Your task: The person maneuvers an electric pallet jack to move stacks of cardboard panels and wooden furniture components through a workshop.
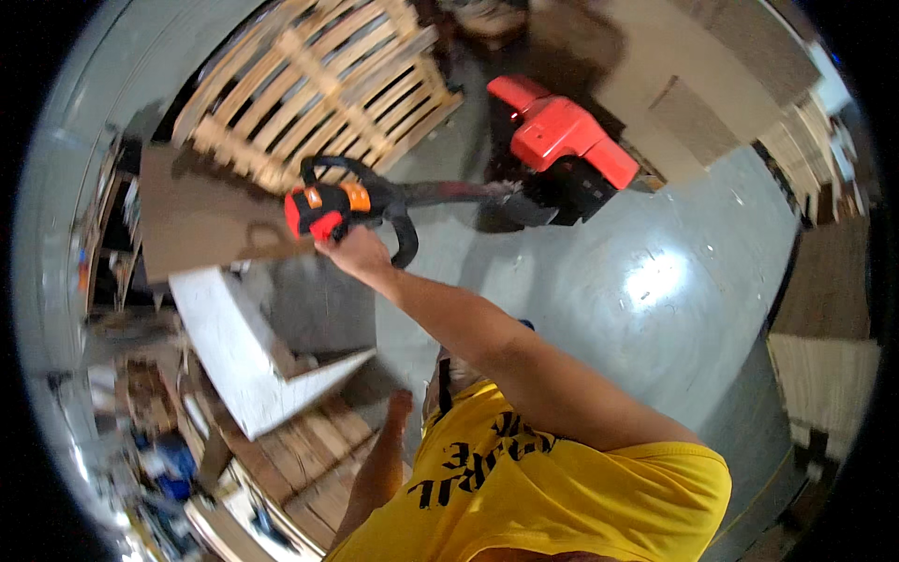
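Note:
My right arm reaches across to the left, and my right hand (361,253) is closed round the lower part of a control handle (354,199). That handle is black with red and orange parts and a looped grip on each side. A dark tiller bar joins it to the red and black body of an electric pallet jack (567,140). Low beside my body hangs my left hand (401,405), near a white-faced, open-cornered panel piece (229,347). It appears to touch nothing; its fingers are too small and blurred to make out.
Wooden pallets (318,84) stand beyond the handle. Brown cardboard sheets (674,94) lie at the far right, with stacked boards (824,309) along the right edge. Wooden planks (290,459) and a cluttered shelf (117,225) are on the left. Grey floor (599,309) shows light glare.

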A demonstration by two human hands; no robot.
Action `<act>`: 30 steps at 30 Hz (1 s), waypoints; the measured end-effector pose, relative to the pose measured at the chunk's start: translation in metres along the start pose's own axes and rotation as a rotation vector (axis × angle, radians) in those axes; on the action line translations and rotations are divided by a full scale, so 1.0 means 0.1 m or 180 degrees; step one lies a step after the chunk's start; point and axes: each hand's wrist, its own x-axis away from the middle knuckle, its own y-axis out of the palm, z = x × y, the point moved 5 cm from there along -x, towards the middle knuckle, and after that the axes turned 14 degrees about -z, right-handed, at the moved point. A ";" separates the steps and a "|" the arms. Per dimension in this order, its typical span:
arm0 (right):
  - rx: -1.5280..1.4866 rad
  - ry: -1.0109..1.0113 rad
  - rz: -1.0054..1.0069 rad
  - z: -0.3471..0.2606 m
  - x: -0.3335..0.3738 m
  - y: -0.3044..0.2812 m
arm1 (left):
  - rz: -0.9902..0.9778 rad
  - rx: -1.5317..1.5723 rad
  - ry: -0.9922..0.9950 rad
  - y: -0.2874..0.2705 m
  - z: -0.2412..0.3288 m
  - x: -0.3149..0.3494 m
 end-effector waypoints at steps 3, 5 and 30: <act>-0.0114 0.0063 -0.0061 -0.02 0.01 0.36 | -0.0137 0.0546 -0.0540 0.68 -0.91 1.07; -0.0258 0.0124 -0.0490 -0.11 0.27 0.55 | -0.0099 0.0965 -0.0741 1.18 -1.33 1.60; 0.0612 -0.0175 -0.1872 1.21 3.76 1.82 | 0.1666 0.2085 0.0110 3.96 -1.02 3.07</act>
